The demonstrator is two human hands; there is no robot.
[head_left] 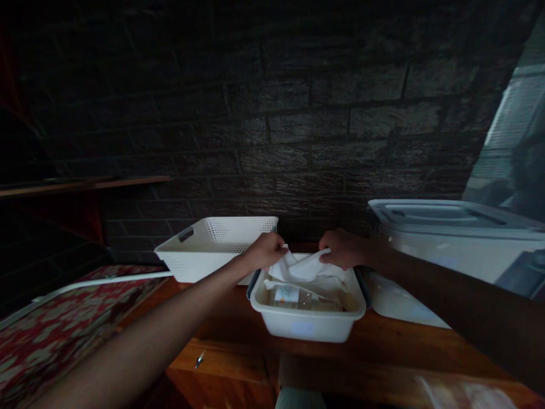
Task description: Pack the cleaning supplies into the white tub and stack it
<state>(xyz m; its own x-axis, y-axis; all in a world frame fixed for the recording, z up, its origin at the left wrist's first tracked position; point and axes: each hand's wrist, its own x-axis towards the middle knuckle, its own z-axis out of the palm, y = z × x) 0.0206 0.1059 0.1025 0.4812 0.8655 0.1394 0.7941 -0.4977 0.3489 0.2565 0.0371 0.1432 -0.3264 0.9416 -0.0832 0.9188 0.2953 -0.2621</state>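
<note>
A thin white cloth, perhaps a wipe or a bag, is stretched between my two hands over a small white plastic box. My left hand pinches its left corner, and my right hand grips the right corner. Below the cloth, inside the box, lies a clear bottle with a white label. More white material lies beside the bottle, partly covering it. Dark grey clips flank the box, which has no lid on it.
A white perforated basket stands at the left, against the dark brick wall. To the right is a large lidded storage box. Everything rests on a wooden cabinet top. A white rail crosses red patterned fabric.
</note>
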